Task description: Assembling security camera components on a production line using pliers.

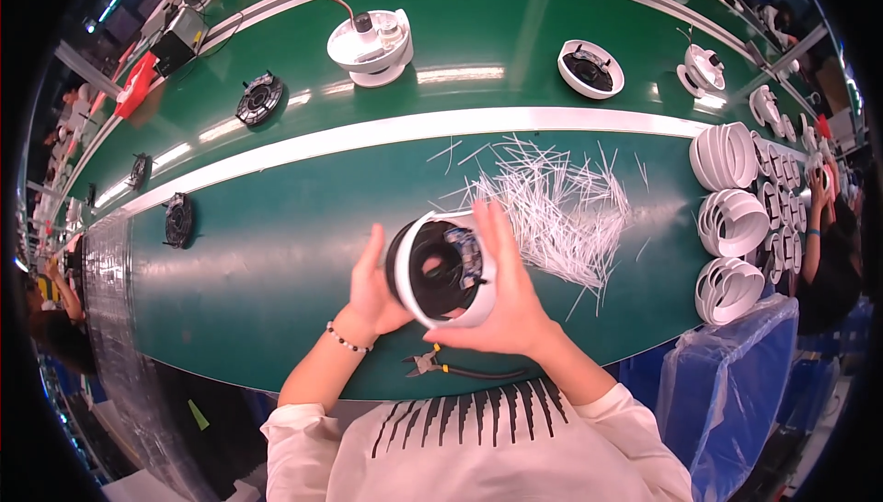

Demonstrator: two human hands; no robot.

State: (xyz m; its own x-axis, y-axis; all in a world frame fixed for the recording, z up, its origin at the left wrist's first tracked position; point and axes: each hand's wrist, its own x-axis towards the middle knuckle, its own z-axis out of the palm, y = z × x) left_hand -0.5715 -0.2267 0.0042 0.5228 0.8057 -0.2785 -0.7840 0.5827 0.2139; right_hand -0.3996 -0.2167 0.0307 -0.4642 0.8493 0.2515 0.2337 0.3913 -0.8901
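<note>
Both my hands hold a white ring-shaped housing [480, 307] over the near middle of the table, a black round part [452, 301] with a small circuit board [468, 258] seated inside it. My left hand [372, 298] is curved against the black left side, thumb pointing up, other fingers partly hidden behind the part. My right hand [512, 298] wraps the white right side, its fingers along the upper rim and its thumb below. Near the table's front edge, just below the housing, lie wire cutters [478, 374] with dark handles.
A loose heap of thin white strips [561, 217] lies beyond my right hand. White rings [727, 226] stand stacked at the right, above a plastic-lined blue bin [736, 392]. Black round parts [179, 219] and white assemblies [370, 46] sit farther off, past a pale rail [460, 125].
</note>
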